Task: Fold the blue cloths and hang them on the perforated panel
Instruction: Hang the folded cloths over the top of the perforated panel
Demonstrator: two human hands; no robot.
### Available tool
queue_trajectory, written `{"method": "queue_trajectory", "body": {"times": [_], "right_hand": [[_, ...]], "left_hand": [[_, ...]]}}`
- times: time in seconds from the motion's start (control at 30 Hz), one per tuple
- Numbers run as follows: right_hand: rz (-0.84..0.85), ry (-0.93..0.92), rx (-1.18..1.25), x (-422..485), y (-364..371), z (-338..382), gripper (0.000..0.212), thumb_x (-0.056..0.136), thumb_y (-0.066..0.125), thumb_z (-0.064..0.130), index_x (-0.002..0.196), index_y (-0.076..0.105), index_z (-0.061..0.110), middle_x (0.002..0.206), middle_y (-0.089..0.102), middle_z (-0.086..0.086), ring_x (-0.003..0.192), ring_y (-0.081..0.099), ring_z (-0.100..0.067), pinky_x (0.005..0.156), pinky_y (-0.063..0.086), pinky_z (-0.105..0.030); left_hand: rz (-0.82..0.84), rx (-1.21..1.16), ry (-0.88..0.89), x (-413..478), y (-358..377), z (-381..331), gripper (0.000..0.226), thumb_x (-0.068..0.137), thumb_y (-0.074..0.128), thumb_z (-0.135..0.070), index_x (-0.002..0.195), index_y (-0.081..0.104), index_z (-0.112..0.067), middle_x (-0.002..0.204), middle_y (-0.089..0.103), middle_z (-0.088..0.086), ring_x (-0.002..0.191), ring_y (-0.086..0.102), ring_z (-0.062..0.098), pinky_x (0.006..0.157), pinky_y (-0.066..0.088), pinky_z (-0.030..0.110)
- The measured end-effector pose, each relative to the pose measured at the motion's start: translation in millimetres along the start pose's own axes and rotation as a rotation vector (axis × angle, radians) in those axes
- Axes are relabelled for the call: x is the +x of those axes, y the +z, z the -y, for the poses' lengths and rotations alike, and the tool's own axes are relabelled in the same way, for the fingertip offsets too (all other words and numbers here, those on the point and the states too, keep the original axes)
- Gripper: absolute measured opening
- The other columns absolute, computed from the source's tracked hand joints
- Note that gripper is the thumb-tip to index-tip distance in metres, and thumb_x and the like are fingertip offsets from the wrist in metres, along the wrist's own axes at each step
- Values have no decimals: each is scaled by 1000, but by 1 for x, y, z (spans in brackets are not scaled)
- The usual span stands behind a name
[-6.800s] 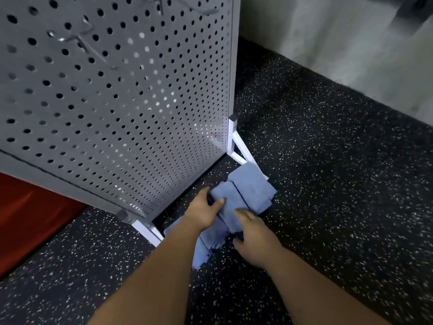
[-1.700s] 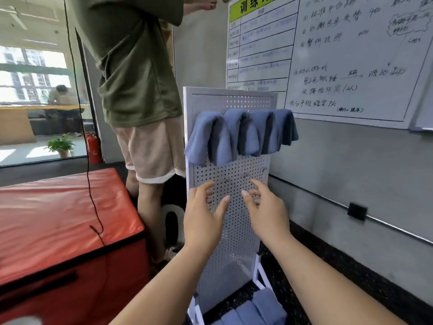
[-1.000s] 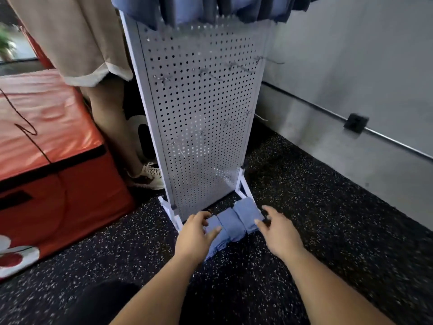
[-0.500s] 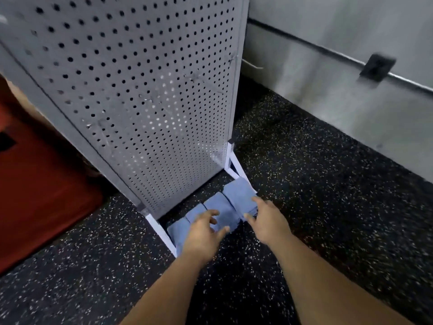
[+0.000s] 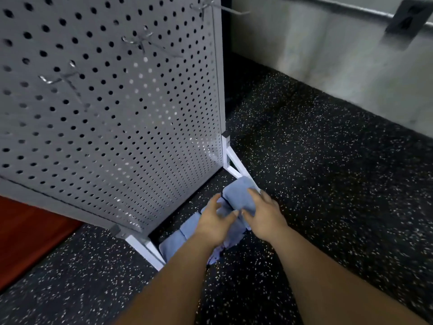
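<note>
Several folded blue cloths lie in a row on the floor at the foot of the grey perforated panel [image 5: 117,118], between its white stand feet. My right hand [image 5: 266,215] holds the rightmost blue cloth [image 5: 236,195], fingers over its top and thumb at its near edge. My left hand [image 5: 214,221] rests flat on the middle cloths with fingers spread. More blue cloths [image 5: 180,238] stick out to the left under my left wrist. The panel's top is out of view.
Wire hooks [image 5: 140,42] stick out of the panel face. A white stand foot [image 5: 145,248] sits just left of the cloths. A red mat [image 5: 28,235] lies at left, and a grey wall [image 5: 328,57] with an outlet [image 5: 405,19] rises behind the speckled black floor [image 5: 328,184].
The view dropped from the top of the panel, where cloths hang, to its base. Both hands came down onto the floor cloths, and the right hand closed on the rightmost one.
</note>
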State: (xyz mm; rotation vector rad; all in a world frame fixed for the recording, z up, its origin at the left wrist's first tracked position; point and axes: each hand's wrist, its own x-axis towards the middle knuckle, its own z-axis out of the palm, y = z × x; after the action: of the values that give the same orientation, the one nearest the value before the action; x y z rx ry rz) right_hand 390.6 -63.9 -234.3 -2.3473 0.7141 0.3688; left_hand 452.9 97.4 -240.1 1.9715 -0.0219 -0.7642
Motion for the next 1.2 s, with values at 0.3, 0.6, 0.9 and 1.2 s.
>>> {"method": "queue_trajectory", "body": {"times": [0.3, 0.6, 0.9, 1.2], "right_hand": [[32, -48, -7, 7, 12, -13, 70, 107, 57, 36, 168, 23, 31, 174, 20, 2, 154, 25, -28, 123, 37, -44], [27, -80, 23, 8, 12, -25, 75, 106, 58, 33, 169, 18, 38, 172, 25, 6, 150, 33, -24, 120, 40, -40], [-73, -81, 174, -5, -10, -18, 71, 99, 65, 55, 161, 31, 50, 162, 38, 9, 148, 37, -20, 118, 43, -41], [-207, -186, 250, -80, -104, 23, 61, 86, 78, 53, 143, 60, 40, 124, 64, 20, 104, 70, -3, 91, 62, -39]], "left_hand": [[148, -123, -67, 25, 1, 0, 91, 101, 74, -20, 170, 14, -18, 157, 54, 10, 137, 56, 20, 112, 44, 31], [6, -242, -156, 53, 16, -11, 75, 95, 80, -38, 154, 42, -10, 133, 68, 2, 120, 67, 23, 108, 54, 40], [62, -302, -174, 32, 26, -29, 21, 96, 80, -26, 90, 71, -8, 76, 72, 8, 71, 66, 22, 66, 57, 29], [90, -382, 63, -75, -6, -125, 33, 95, 81, -31, 118, 66, -12, 105, 78, 6, 97, 74, 17, 79, 57, 25]]}}
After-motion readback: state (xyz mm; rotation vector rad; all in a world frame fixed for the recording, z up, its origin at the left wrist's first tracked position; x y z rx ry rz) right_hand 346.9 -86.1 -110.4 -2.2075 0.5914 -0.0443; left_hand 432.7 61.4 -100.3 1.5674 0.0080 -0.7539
